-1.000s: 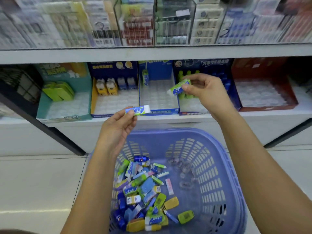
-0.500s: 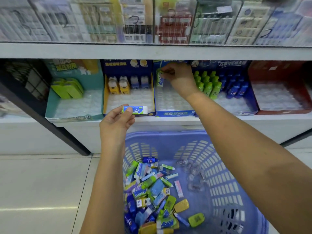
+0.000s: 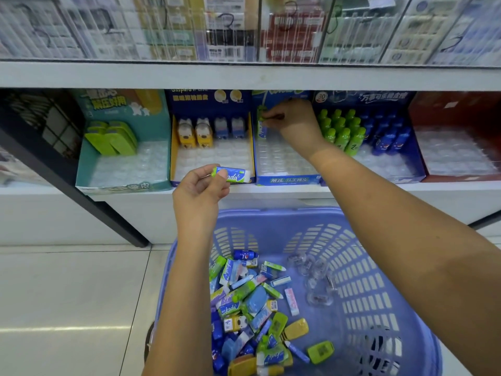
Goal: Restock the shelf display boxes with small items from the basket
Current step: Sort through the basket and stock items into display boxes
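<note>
White shop shelf (image 3: 352, 189) – right hand (image 3: 294, 123) pinches a green-capped tube eraser (image 3: 262, 128) into the blue cardboard display box (image 3: 287, 180), left hand (image 3: 199, 191) grips another green-and-white tube (image 3: 234, 175) – sloppy seating could tip it.

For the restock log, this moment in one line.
right hand: pinches tube in blue box | left hand: holds spare tube | basket: stocked
</note>
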`<move>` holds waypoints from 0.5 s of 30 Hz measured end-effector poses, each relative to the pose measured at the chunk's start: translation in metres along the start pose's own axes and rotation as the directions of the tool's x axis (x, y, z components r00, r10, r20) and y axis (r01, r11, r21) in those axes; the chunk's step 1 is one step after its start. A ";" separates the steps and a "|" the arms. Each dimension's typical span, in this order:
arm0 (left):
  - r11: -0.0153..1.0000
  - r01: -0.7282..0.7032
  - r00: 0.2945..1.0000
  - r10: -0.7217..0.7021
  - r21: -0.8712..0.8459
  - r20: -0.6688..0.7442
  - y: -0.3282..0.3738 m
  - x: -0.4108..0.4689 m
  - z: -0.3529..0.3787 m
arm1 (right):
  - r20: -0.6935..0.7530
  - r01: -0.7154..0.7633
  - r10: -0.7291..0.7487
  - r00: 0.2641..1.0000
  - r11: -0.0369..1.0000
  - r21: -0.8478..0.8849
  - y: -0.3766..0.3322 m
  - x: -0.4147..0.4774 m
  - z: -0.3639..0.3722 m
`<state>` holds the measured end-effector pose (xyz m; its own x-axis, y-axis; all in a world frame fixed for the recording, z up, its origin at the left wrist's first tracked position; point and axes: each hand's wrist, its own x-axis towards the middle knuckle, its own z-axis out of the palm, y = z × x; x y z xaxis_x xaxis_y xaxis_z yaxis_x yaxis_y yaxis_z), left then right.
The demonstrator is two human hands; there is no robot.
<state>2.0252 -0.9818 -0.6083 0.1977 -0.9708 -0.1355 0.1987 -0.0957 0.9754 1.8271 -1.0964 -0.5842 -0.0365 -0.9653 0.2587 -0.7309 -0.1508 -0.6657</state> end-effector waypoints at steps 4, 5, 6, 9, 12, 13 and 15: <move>0.993 -0.095 0.995 0.092 0.074 0.040 0.008 0.008 0.007 | 0.051 0.077 -0.066 0.997 0.966 -0.246 -0.001 -0.004 0.002; 0.984 -0.135 0.990 0.130 0.117 0.053 0.012 0.012 0.011 | 0.069 0.097 -0.081 0.994 0.952 -0.290 -0.001 -0.005 0.002; 0.970 -0.179 0.983 0.169 0.166 0.068 0.016 0.018 0.015 | 0.078 0.110 -0.089 0.993 0.941 -0.320 -0.002 -0.008 0.001; 0.902 -0.320 0.947 0.290 0.290 0.142 0.030 0.041 0.034 | 0.118 0.067 -0.016 0.993 0.895 -0.440 0.002 -0.024 -0.003; 0.796 -0.442 0.894 0.356 0.413 0.272 0.036 0.066 0.060 | 0.213 0.020 0.102 0.972 0.862 -0.507 0.012 -0.050 -0.003; 0.749 -0.477 0.876 0.362 0.460 0.320 0.036 0.074 0.069 | 0.232 0.022 0.103 0.967 0.877 -0.480 0.015 -0.057 -0.004; 0.661 -0.525 0.847 0.345 0.536 0.404 0.034 0.087 0.081 | 0.250 0.046 0.073 0.965 0.897 -0.439 0.018 -0.065 -0.005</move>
<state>1.9715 -1.0875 -0.5725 -0.1519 -0.9444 0.2918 -0.4871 0.3284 0.8092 1.8133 -1.0356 -0.6092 0.0822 -0.9963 0.0263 -0.9568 -0.0863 -0.2775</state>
